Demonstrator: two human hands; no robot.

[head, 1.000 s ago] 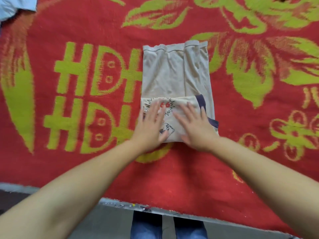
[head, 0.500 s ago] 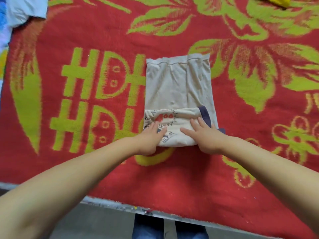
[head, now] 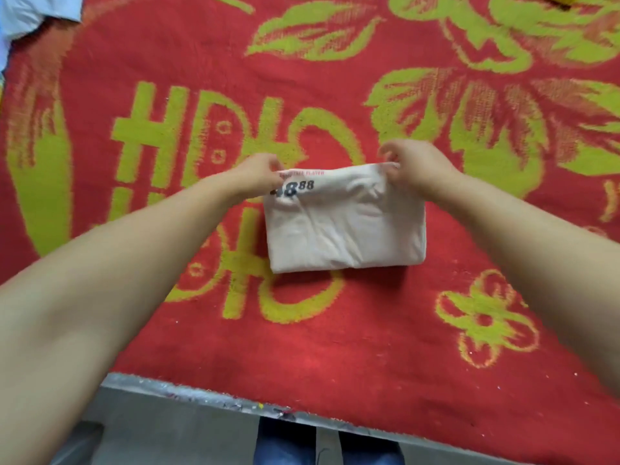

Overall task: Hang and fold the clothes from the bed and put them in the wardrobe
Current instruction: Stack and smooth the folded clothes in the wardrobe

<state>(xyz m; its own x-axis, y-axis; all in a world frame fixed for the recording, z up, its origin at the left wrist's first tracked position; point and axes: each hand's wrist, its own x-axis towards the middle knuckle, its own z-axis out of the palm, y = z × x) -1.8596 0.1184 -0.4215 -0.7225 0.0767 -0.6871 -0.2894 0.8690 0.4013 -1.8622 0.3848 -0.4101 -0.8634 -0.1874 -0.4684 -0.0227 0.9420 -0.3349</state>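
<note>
Hands are pinching the folded shirt lying on the blanket; left hand is gripping its far left corner; right hand its far right.

The folded shirt is smooth, matt beige cloth; the red blanket beneath looks coarse, woolly and matt.

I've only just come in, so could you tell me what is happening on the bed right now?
A person is folding a beige T-shirt on a red and green blanket. The left hand and the right hand each pinch a far corner of the shirt, which lies as a compact rectangle with a printed number showing. A light blue garment lies at the far left corner.
</note>
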